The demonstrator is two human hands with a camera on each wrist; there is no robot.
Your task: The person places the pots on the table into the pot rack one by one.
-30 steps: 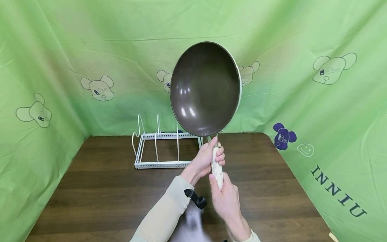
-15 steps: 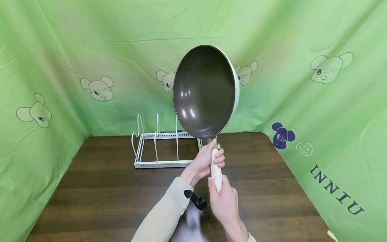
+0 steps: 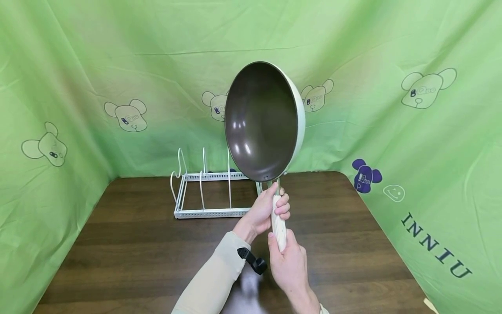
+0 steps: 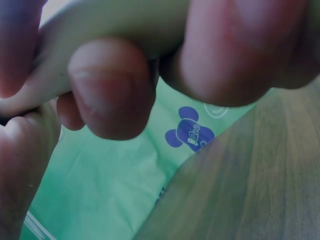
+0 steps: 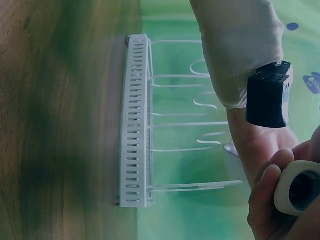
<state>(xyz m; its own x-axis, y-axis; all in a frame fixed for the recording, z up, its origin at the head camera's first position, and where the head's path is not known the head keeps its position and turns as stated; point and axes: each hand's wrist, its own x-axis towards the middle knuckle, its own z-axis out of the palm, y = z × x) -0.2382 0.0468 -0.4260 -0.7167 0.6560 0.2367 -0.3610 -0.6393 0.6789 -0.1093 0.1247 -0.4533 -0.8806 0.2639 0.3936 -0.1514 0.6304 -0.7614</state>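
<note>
In the head view a deep frying pan [image 3: 260, 122] is held upright above the table, its dark brown inside facing me and turned somewhat left. Its pale outer wall shows along the right. My left hand [image 3: 260, 211] grips the cream handle [image 3: 279, 226] near the bowl, fingers curled round it. Lower down, my right hand [image 3: 289, 266] holds the handle's end, thumb along its left side. Close up in the left wrist view, curled fingers [image 4: 112, 95] wrap the handle. The right wrist view shows the hollow handle end [image 5: 281, 192] between fingers.
A white wire pan rack [image 3: 211, 213] stands at the back of the wooden table [image 3: 157, 261], left of and behind the hands. Its upright dividers [image 3: 201, 187] rise from a slotted frame. A green printed curtain [image 3: 164, 78] hangs at the back and both sides.
The pan has turned so its inside faces more to the left and more of the pale outer wall shows. It has shifted slightly left and down. Both hands keep their hold on the handle.
</note>
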